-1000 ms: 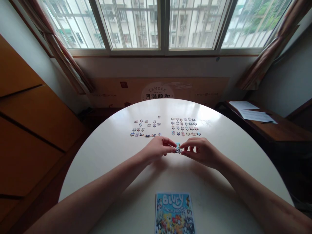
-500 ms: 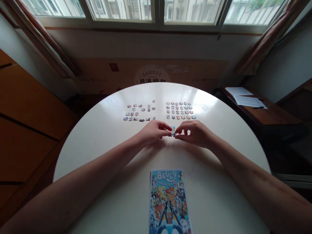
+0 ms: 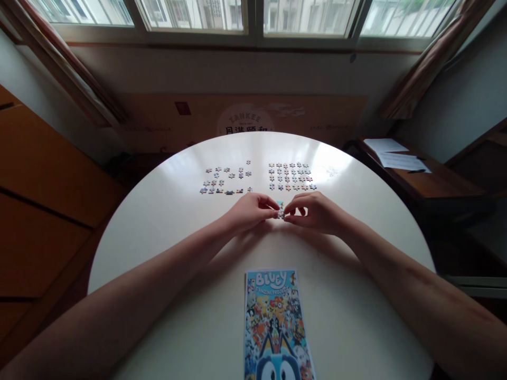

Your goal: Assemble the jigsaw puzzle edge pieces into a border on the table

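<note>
Between my two hands are small joined puzzle pieces [image 3: 281, 210], blue at the top and mixed in colour below. My left hand [image 3: 255, 211] pinches their left side with thumb and fingers. On their right side, the fingertips of my right hand [image 3: 311, 212] are closed on them. Loose puzzle pieces [image 3: 229, 192] lie in uneven rows beyond my left hand. Beyond my right hand, more pieces [image 3: 289, 187] form a neat grid. A poster [image 3: 275, 327] reading "BLUEY" with crowded cartoon figures lies flat nearer to me.
Everything stands on a round white table [image 3: 158, 232]. At the right, a brown side table [image 3: 420, 184] carries papers [image 3: 400, 160]. Windows and curtains are beyond, with a printed cardboard panel [image 3: 150, 116] below them.
The view has shifted slightly, showing a little more of the poster's bottom. Both hands stay at the joined pieces, with hardly any movement of their own.
</note>
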`<control>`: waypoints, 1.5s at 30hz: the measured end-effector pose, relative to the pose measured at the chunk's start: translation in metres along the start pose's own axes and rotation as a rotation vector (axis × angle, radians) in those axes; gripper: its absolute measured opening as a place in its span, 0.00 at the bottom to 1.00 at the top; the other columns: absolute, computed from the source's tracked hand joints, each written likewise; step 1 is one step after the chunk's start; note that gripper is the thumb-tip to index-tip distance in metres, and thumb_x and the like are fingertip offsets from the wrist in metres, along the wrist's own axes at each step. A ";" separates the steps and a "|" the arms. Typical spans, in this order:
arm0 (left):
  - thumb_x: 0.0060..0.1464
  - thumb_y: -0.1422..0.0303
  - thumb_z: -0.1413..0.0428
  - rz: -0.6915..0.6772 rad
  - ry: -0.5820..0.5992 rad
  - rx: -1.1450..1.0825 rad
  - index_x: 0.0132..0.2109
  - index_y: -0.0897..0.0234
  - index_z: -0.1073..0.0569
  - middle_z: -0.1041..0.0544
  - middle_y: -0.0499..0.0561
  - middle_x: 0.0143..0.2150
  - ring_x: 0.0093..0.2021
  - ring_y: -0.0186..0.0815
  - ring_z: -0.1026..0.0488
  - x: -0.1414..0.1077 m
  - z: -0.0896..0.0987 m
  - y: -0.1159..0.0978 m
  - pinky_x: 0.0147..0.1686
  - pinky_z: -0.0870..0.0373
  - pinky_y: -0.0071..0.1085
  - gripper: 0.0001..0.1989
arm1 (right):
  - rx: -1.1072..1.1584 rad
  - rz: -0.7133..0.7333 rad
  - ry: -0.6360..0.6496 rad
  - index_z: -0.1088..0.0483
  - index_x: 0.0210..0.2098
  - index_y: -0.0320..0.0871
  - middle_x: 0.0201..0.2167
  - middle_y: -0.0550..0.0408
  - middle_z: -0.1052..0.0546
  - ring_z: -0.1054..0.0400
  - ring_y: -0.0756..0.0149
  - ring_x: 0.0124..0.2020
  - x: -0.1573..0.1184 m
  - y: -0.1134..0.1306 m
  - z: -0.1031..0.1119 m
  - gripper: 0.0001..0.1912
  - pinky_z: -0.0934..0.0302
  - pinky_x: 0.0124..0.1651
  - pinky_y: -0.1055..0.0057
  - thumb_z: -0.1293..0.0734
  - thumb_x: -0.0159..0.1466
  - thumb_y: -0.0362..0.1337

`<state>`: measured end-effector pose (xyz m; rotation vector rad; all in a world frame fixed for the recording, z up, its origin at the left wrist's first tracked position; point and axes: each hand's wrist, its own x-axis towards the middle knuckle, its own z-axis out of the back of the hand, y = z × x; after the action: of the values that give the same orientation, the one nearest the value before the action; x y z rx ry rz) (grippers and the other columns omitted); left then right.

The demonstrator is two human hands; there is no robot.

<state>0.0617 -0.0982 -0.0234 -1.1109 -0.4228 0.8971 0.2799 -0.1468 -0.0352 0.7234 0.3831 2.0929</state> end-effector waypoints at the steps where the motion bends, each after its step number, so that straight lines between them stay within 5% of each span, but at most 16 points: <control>1: 0.52 0.69 0.38 -0.014 0.002 0.030 0.40 0.65 0.19 0.17 0.53 0.36 0.36 0.36 0.22 -0.001 0.001 0.000 0.40 0.27 0.34 0.08 | 0.003 -0.002 0.008 0.19 0.35 0.44 0.28 0.56 0.22 0.33 0.72 0.26 0.000 0.000 0.000 0.05 0.39 0.31 0.74 0.29 0.62 0.37; 5: 0.56 0.67 0.40 -0.108 -0.078 0.219 0.40 0.63 0.19 0.17 0.52 0.36 0.35 0.37 0.23 -0.004 0.004 0.005 0.40 0.27 0.35 0.08 | 0.000 -0.018 0.053 0.19 0.34 0.44 0.28 0.57 0.22 0.33 0.73 0.26 -0.001 -0.002 0.004 0.05 0.39 0.33 0.74 0.29 0.61 0.36; 9: 0.57 0.73 0.45 -0.379 -0.206 0.560 0.42 0.61 0.19 0.17 0.53 0.42 0.41 0.40 0.23 -0.006 0.004 0.012 0.47 0.27 0.41 0.10 | -0.015 -0.075 0.101 0.19 0.35 0.44 0.28 0.57 0.22 0.31 0.72 0.27 -0.002 -0.005 0.008 0.05 0.38 0.33 0.74 0.29 0.60 0.34; 16: 0.57 0.77 0.47 -0.639 -0.088 0.639 0.49 0.61 0.21 0.19 0.54 0.52 0.57 0.41 0.27 -0.004 0.002 0.022 0.59 0.30 0.44 0.16 | -0.032 -0.100 0.095 0.20 0.34 0.45 0.28 0.57 0.22 0.32 0.72 0.26 -0.001 -0.004 0.004 0.04 0.39 0.31 0.73 0.28 0.60 0.36; 24: 0.60 0.77 0.50 -0.727 0.024 0.674 0.51 0.63 0.22 0.21 0.55 0.55 0.61 0.41 0.29 -0.006 0.005 0.019 0.62 0.31 0.44 0.17 | -0.084 -0.133 0.084 0.19 0.35 0.47 0.29 0.59 0.22 0.31 0.72 0.27 0.001 0.001 0.000 0.04 0.40 0.32 0.73 0.29 0.60 0.36; 34: 0.62 0.77 0.48 -0.633 0.109 0.549 0.50 0.57 0.22 0.20 0.52 0.54 0.58 0.39 0.27 -0.004 0.006 0.019 0.62 0.33 0.42 0.15 | -0.079 -0.138 0.062 0.19 0.33 0.48 0.28 0.59 0.22 0.31 0.72 0.27 0.001 0.003 0.000 0.04 0.40 0.31 0.73 0.28 0.60 0.36; 45: 0.61 0.76 0.48 -0.677 0.088 0.596 0.47 0.58 0.20 0.19 0.50 0.52 0.57 0.39 0.26 0.000 0.007 0.024 0.60 0.30 0.40 0.15 | -0.004 -0.154 0.063 0.18 0.34 0.48 0.29 0.59 0.22 0.31 0.73 0.27 -0.002 -0.001 -0.004 0.05 0.40 0.31 0.74 0.28 0.60 0.34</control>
<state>0.0471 -0.0910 -0.0423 -0.4018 -0.3854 0.3266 0.2790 -0.1481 -0.0391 0.6076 0.4553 1.9732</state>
